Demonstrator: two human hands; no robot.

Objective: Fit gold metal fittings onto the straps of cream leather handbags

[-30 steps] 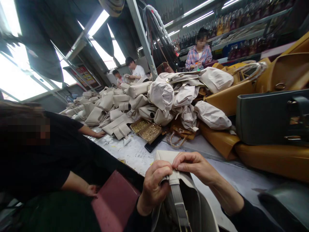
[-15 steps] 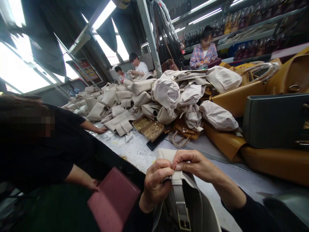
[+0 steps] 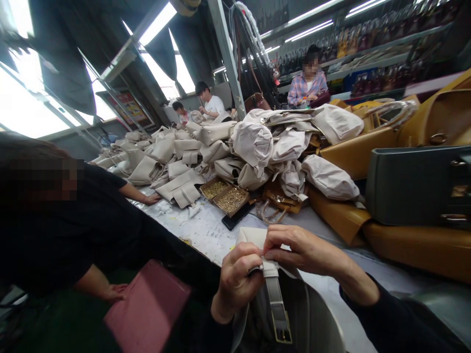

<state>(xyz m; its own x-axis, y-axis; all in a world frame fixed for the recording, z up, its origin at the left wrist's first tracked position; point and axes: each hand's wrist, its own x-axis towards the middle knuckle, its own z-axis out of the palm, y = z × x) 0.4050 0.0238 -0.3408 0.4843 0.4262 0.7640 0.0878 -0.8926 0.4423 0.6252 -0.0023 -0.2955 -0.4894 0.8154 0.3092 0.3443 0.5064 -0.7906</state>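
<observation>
A cream handbag [image 3: 312, 309] stands close in front of me, a buckled strap [image 3: 274, 289] hanging down its dark opening. My left hand [image 3: 241, 277] is closed around the bag's edge beside the top of the strap. Pinched at the same spot, my right hand [image 3: 294, 247] has its thumb and fingertips pressed together against the strap's upper end. Whether something small lies between those fingertips is hidden. A gold-coloured buckle [image 3: 283, 335] hangs at the strap's lower end.
Two boxes of small brass fittings [image 3: 231, 200] sit by a dark flat object [image 3: 237, 215]. Cream bags [image 3: 184, 186] pile behind; tan bags [image 3: 412, 245] and a dark green bag [image 3: 412, 189] lie right. At left a co-worker [image 3: 99, 211] holds a maroon panel [image 3: 150, 304]. Others sit farther back.
The co-worker's maroon panel has moved left and down. My hands stay at the strap's top, with only a slight shift of the right fingers. The view has turned a little.
</observation>
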